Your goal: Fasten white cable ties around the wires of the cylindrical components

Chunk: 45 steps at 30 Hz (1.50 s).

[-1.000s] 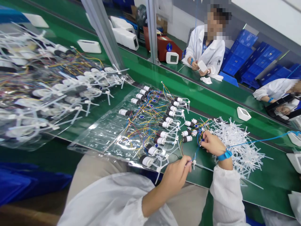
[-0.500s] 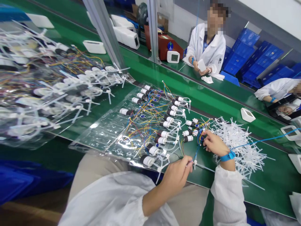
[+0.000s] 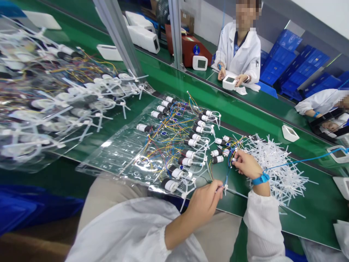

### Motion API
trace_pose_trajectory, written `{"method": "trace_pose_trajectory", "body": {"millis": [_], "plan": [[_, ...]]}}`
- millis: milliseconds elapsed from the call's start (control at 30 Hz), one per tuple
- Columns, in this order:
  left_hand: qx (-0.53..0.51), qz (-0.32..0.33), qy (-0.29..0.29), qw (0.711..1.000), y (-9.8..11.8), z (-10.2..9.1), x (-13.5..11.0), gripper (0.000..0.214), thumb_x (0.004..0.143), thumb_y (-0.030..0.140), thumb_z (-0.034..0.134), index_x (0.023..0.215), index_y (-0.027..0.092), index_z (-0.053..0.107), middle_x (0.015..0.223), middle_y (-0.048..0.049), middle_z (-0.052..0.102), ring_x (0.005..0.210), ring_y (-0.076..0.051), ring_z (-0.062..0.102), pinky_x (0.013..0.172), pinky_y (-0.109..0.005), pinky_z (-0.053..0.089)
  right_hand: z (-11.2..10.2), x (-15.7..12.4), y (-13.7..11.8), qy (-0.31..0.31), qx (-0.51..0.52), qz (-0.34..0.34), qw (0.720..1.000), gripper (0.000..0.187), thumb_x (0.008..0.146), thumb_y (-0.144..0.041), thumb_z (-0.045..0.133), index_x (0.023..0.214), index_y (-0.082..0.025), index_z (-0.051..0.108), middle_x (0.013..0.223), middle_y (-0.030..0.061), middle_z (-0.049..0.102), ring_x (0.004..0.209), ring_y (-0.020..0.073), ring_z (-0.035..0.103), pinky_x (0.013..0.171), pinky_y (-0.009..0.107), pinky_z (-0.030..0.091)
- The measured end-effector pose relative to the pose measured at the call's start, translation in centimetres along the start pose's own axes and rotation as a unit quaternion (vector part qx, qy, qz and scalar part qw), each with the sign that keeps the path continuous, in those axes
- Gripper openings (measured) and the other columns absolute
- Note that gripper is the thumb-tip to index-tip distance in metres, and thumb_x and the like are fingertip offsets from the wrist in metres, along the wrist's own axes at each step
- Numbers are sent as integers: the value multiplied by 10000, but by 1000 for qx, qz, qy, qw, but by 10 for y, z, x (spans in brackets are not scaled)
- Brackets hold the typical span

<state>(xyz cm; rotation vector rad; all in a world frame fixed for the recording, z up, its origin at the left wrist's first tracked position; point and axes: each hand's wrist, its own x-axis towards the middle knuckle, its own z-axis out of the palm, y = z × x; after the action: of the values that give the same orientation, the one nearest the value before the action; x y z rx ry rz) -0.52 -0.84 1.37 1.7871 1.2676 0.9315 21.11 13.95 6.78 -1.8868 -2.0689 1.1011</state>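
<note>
My left hand (image 3: 206, 199) is closed in a pinch on thin wires at the table's near edge. Just beyond its fingertips, a white cable tie (image 3: 226, 187) sits around the wires, its tail pointing right. Blue wires (image 3: 227, 174) run up from the tie toward my right hand (image 3: 247, 166), whose fingers are pinched on the wire bundle; the exact grip is partly hidden. Left of those fingers lie several small black-and-white cylindrical parts (image 3: 217, 159) with coloured leads. Close by on the right is a heap of white cable ties (image 3: 280, 167).
Clear plastic sheeting (image 3: 109, 149) carries rows of wired cylinders (image 3: 174, 171) with looped ties. A larger blurred pile (image 3: 54, 102) lies left. Metal posts (image 3: 120, 36) rise behind. A blue cord (image 3: 302, 161) runs from my right wristband. Across the bench, a co-worker (image 3: 240, 51) handles a white device (image 3: 229, 82).
My hands hold nearly the same pose, the right fingers shifting slightly on the wires. Across the bench, the co-worker has turned the white device so its screen shows.
</note>
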Motion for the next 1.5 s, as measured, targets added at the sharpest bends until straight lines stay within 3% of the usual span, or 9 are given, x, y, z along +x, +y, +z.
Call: {"method": "trace_pose_trajectory", "body": {"millis": [167,300,433,767,1033,1267,1400,1500], "plan": [[-21,-7,-2,1000,1,-1,-1,311,1150,342,344,944,258,560,729,26,703,599,-178,629,616,-296,376,-8,-6,2,-10,45,1,999,147,950,-243,670,968,-276,528,624,-83,683,474,157,677,460,223,475],[-53,-15,7,998,2,-3,-1,288,1147,362,365,970,255,566,744,27,708,617,-179,638,626,-290,389,-16,-12,8,2,107,-57,993,197,953,-371,697,995,-269,534,690,-74,696,499,142,665,512,239,493],[-90,-28,11,996,2,-5,-2,310,1152,389,351,971,250,561,777,16,715,645,-177,643,650,-291,409,-21,-16,8,35,196,-84,976,291,930,-450,756,1032,-270,551,722,-92,635,487,120,602,481,235,438],[-115,-43,9,992,-1,-5,-3,330,1155,386,340,1003,238,593,769,7,688,670,-178,626,648,-296,394,-21,-21,-9,93,327,-160,927,304,874,-379,872,1024,-245,644,729,-30,704,579,142,634,526,248,456],[-115,-35,11,993,-1,-4,-4,317,1154,388,365,1057,228,621,801,0,715,654,-170,628,638,-290,397,-16,-26,-7,113,380,-209,894,285,870,-348,921,1044,-255,715,958,36,812,625,157,691,501,257,490],[-129,-21,30,991,-6,0,-5,205,1096,364,522,1197,222,630,846,1,726,631,-158,632,619,-275,431,-12,-28,-9,58,373,-252,891,289,852,-412,961,1004,-248,777,903,40,818,620,174,707,578,317,605],[-148,29,71,986,-9,1,-7,253,1026,367,669,1229,220,638,996,-26,736,635,-131,607,616,-264,457,-12,-29,-13,9,340,-260,904,291,874,-450,946,981,-231,787,879,46,809,670,188,729,638,326,627],[-166,86,107,977,-9,0,-8,209,1074,371,627,1195,219,702,1047,-56,726,692,-139,612,625,-262,469,-11,-30,-15,-70,316,-253,912,265,930,-436,903,1018,-222,774,912,55,826,719,187,750,702,325,636]]}}
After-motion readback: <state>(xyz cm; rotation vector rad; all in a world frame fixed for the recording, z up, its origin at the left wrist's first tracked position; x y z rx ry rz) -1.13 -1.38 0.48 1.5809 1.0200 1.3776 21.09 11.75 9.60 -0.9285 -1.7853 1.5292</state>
